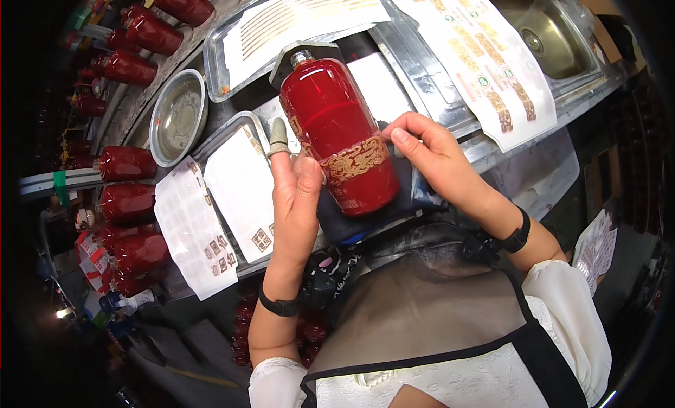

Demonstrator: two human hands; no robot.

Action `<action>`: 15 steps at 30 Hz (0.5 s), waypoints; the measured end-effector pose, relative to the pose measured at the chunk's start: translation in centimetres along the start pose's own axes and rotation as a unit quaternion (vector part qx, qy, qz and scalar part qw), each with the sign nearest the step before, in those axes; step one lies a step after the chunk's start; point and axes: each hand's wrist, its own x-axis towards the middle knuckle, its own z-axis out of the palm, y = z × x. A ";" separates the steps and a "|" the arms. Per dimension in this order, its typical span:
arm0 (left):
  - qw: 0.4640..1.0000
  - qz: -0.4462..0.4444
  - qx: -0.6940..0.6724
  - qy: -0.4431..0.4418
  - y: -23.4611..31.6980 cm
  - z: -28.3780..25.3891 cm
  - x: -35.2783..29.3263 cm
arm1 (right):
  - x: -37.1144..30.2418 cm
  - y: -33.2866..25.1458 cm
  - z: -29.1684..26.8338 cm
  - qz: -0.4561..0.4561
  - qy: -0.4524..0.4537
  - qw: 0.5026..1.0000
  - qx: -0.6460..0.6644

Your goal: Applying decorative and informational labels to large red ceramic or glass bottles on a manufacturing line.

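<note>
A glossy red glass bottle (337, 105) with a clear threaded neck lies tilted in front of me, neck pointing away. Across its lower part runs a gold-patterned decal strip (355, 162). My right hand (432, 155) is at the bottle's right side, thumb and forefinger pinched at the strip's right end. On the left side, my left hand (295, 197) rests against the bottle near the strip's other end. Its forefinger is stretched out and wears a grey finger cot (278, 135); its thumb stands apart, and the remaining fingers are partly hidden. Dark cloth (344, 221) lies under the bottle's base.
Decal sheets (485, 63) lie on the steel counter at right, beside a sink (538, 35). More sheets (242, 190) rest on a tray at left. A metal bowl (179, 116) stands behind it. Several red bottles (126, 165) line the left side.
</note>
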 end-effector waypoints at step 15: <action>0.994 -0.031 0.100 0.037 0.4 1.7 0.5 | 2.7 1.5 -1.3 0.016 -0.090 0.996 0.022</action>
